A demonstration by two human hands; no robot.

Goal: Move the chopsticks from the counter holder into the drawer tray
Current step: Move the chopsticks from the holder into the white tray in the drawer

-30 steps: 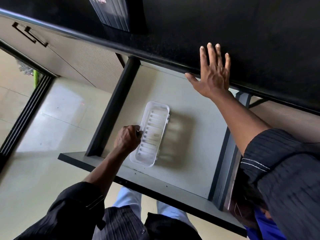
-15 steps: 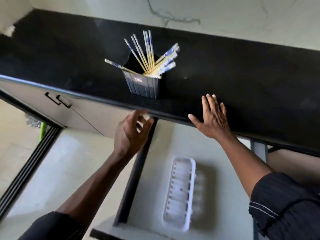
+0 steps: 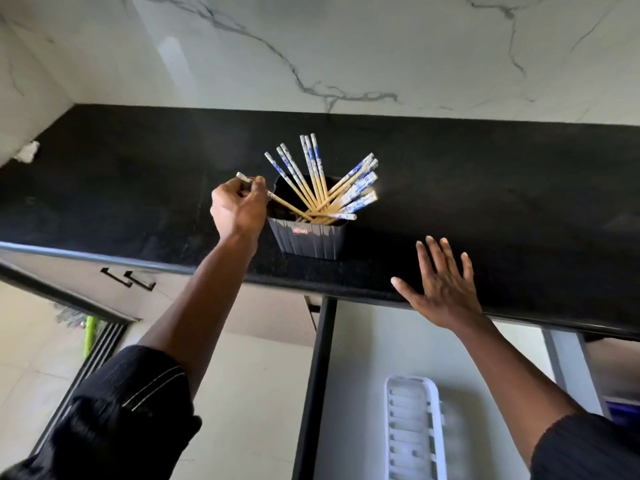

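Note:
A dark ribbed holder (image 3: 308, 237) stands on the black counter (image 3: 485, 188), near its front edge. Several chopsticks (image 3: 332, 188) with blue-and-white tops fan out of it. My left hand (image 3: 237, 209) is at the holder's left rim, fingers closed on one chopstick (image 3: 280, 201) that leans left, its lower end still inside the holder. My right hand (image 3: 440, 285) lies flat with fingers spread on the counter's front edge, holding nothing. Below, the open drawer (image 3: 360, 375) holds a white slotted tray (image 3: 414, 431), with nothing in the part I see.
A marble wall (image 3: 346, 50) rises behind the counter. Left of the drawer are closed cabinet fronts with black handles (image 3: 128, 278). Pale floor tiles and a dark sliding-door track (image 3: 104, 344) lie at lower left. The drawer's black side rail (image 3: 317, 386) runs down beside the tray.
My left hand rose from the drawer tray to the holder and closed on one chopstick. The view tilted up toward the counter. The right hand stayed on the counter edge.

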